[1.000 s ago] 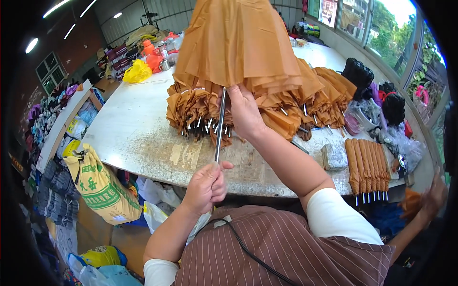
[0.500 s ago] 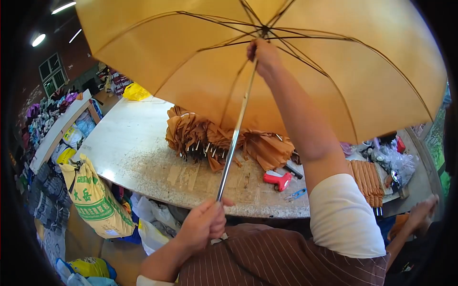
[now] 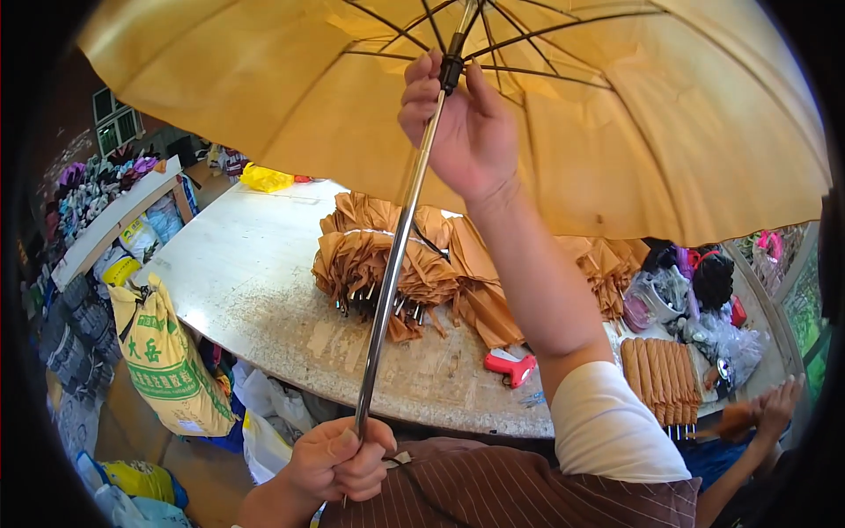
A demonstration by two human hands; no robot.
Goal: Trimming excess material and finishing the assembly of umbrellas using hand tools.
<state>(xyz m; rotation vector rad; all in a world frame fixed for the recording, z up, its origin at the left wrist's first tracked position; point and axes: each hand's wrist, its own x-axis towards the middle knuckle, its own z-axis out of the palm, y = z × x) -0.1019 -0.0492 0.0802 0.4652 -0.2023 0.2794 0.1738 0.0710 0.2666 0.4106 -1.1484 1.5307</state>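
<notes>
Tan umbrella (image 3: 563, 167) held spread above the table (image 3: 238, 255)

The lower end of the shaft (image 3: 400, 251) is gripped in the closed left hand (image 3: 343, 462), before the table's near edge. The black runner (image 3: 451, 75) is flanked by the parted fingers and thumb of the cupped right hand (image 3: 475, 132); whether it is pressed cannot be told. The spreading step is judged to be in hand; for any further move, the shaft would need to be held steady. The long axis is tilted: the canopy (image 3: 264, 123) is pointed upward, outward and slightly rightward, the lower end down toward the apron (image 3: 546, 480). Bunched umbrellas (image 3: 356, 255) are laid back from the near edge.
</notes>
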